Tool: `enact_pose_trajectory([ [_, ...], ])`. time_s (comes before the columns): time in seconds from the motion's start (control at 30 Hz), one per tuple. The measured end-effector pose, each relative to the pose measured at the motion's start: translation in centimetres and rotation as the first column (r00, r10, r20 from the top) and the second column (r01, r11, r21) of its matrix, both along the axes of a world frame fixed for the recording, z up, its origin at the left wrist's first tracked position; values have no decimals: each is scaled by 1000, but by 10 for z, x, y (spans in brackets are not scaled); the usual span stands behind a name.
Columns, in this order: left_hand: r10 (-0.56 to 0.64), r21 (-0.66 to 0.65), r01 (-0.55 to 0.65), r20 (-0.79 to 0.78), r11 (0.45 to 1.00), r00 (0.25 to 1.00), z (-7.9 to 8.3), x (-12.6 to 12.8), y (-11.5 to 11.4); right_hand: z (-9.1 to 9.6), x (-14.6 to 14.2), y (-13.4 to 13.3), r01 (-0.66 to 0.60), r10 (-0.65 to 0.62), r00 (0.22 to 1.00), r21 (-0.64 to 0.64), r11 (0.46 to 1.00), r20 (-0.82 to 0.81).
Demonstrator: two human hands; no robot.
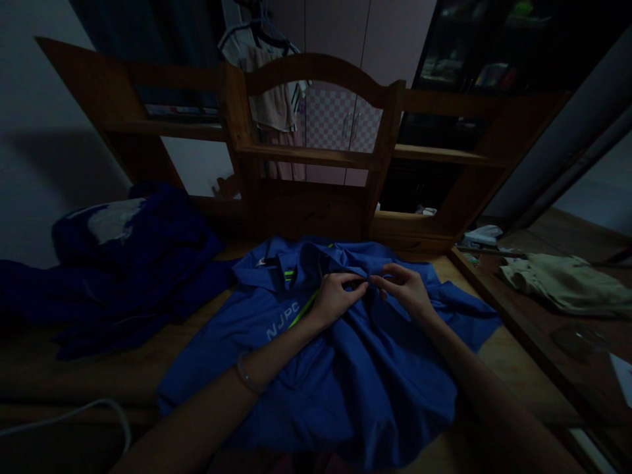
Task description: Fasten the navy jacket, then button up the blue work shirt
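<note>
A blue collared shirt point(207, 355) with green trim and the letters NJPC lies spread and rumpled over the wooden desk point(513, 368). My left hand point(336, 299), with a bracelet on its wrist, pinches the cloth right of the lettering. Close beside it, my right hand point(405, 289) pinches the same part of the shirt between thumb and fingers. The fabric rises a little where the fingertips meet, and folds hang down from there. Whatever small detail sits between the fingertips is too dark to make out.
A dark blue garment point(148, 276) is heaped at the left. Behind the shirt rises a wooden shelf rack point(316, 155). Folded beige clothing point(563, 283) lies on a surface at the right. A white cable point(99, 403) curves in at the lower left.
</note>
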State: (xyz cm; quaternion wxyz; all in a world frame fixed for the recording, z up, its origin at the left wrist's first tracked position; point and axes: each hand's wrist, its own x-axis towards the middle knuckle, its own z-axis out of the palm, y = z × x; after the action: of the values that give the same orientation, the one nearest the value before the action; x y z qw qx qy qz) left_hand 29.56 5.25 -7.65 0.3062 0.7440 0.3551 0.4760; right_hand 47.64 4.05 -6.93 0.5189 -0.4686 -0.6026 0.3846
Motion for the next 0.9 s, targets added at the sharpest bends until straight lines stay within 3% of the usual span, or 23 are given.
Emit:
enact_pose_trajectory([
  [0.43, 6, 32, -6, -1, 999, 1000, 0, 0, 1, -1, -3, 0, -10, 10, 1000, 27, 1000, 14],
  [0.9, -28, -41, 29, 14, 999, 999, -7, 1, 6, 1, -4, -1, -6, 4, 998, 31, 1000, 68],
])
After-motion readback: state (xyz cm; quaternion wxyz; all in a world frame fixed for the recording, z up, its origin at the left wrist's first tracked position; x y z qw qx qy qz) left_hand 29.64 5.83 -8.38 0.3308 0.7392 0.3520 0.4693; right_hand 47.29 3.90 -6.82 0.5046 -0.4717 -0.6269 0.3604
